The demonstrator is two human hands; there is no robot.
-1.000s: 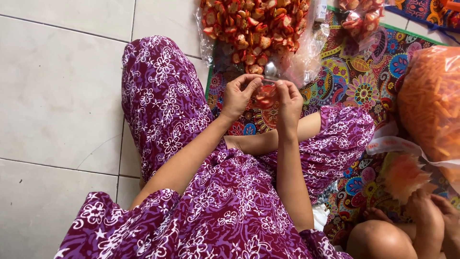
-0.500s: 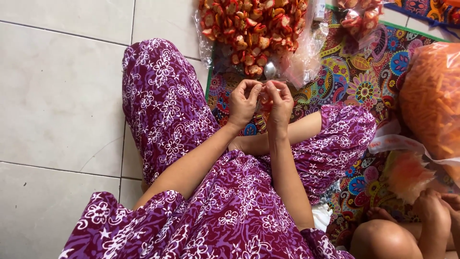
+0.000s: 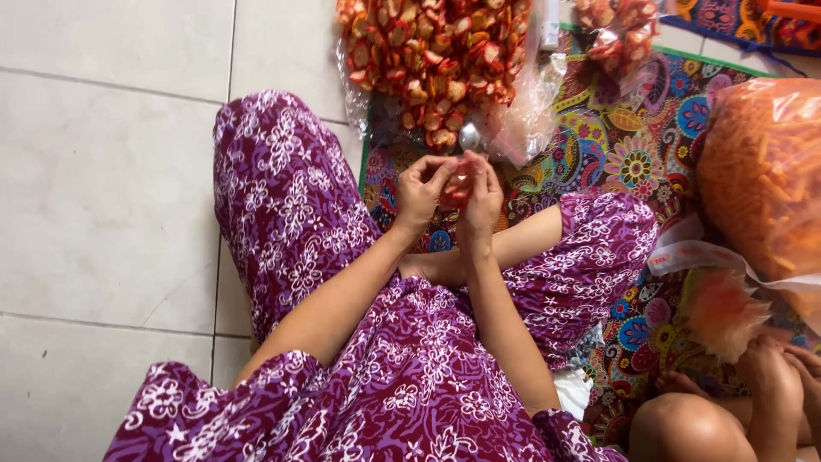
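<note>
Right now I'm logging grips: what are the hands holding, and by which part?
Both hands, left and right, pinch a small red snack packet between their fingers, by its upper part.

Purple dress with white flower print; short sleeves; arms bare below; no rings on hands.
</note>
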